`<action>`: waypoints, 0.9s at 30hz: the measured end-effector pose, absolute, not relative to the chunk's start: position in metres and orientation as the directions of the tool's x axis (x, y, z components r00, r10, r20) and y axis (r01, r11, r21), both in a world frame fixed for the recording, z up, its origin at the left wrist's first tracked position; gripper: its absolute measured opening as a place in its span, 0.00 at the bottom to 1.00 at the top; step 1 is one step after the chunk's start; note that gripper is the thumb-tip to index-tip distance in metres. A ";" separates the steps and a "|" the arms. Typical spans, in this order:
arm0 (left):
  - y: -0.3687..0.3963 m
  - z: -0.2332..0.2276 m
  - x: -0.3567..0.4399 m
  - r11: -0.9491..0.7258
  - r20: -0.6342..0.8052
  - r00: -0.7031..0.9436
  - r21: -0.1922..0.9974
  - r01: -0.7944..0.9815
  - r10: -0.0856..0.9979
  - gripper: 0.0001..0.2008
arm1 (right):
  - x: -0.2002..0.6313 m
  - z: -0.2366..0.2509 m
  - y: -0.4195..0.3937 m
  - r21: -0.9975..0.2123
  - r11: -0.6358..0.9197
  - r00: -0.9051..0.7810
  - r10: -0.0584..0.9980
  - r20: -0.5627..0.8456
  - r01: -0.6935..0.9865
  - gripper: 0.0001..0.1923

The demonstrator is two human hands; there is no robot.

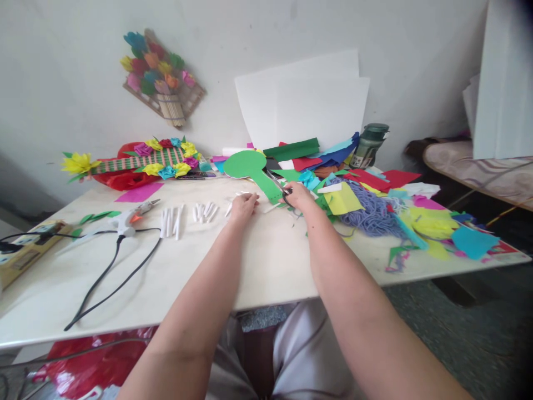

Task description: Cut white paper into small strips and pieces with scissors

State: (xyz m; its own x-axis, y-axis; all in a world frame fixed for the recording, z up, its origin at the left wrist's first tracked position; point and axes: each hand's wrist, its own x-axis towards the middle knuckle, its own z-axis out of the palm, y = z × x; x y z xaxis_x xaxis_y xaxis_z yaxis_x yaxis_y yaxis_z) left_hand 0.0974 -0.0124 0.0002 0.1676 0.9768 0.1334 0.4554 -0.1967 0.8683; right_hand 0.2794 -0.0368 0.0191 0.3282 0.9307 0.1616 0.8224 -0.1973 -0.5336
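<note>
Black-handled scissors are gripped in my right hand, their blades pointing up and left along the edge of a green paper shape with a rounded head and a long stem. Close to the stem's lower end, my left hand rests low over the table with its fingers curled together. What those fingers hold, if anything, is too small to make out. Short white rolled sticks lie left of that hand, beside a group of longer white sticks.
A white glue gun with a looping black cord lies left, near a power strip. Purple yarn and coloured paper scraps cover the right side. A dark green bottle and a flower-decorated craft stand behind.
</note>
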 end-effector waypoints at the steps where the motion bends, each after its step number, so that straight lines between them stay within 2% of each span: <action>1: -0.012 -0.001 0.097 -0.208 0.144 0.171 0.863 0.459 0.975 0.19 | 0.279 0.019 -0.037 -0.536 -0.196 0.328 0.931 0.162 0.821 0.26; 5: -0.018 0.001 0.098 -0.290 0.229 0.178 0.782 0.552 0.957 0.15 | 0.279 0.019 -0.037 -0.537 -0.200 0.332 0.930 0.159 0.819 0.25; 8: -0.024 0.007 0.100 -0.344 0.276 0.207 0.695 0.632 0.939 0.16 | 0.279 0.019 -0.036 -0.538 -0.202 0.331 0.931 0.154 0.818 0.25; 12: -0.032 0.013 0.102 -0.410 0.293 0.294 0.524 0.747 0.910 0.19 | 0.279 0.018 -0.035 -0.540 -0.208 0.334 0.931 0.145 0.816 0.26; 16: -0.038 0.016 0.106 -0.436 0.277 0.348 0.398 0.807 0.896 0.14 | 0.279 0.019 -0.036 -0.543 -0.200 0.326 0.934 0.146 0.816 0.26; 19: -0.040 0.016 0.108 -0.429 0.258 0.353 0.369 0.824 0.899 0.12 | 0.278 0.020 -0.037 -0.539 -0.207 0.330 0.933 0.142 0.817 0.26; 27: -0.039 0.015 0.110 -0.408 0.247 0.333 0.383 0.829 0.910 0.11 | 0.277 0.020 -0.037 -0.553 -0.210 0.341 0.929 0.145 0.806 0.27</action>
State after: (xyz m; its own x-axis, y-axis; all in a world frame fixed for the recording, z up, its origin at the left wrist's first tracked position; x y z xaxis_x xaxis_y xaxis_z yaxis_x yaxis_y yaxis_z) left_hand 0.1104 -0.0394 0.0151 0.3334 0.9098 0.2474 0.8289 -0.4078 0.3828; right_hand 0.2767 -0.0372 0.0202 0.3413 0.9288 0.1445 0.8064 -0.2103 -0.5528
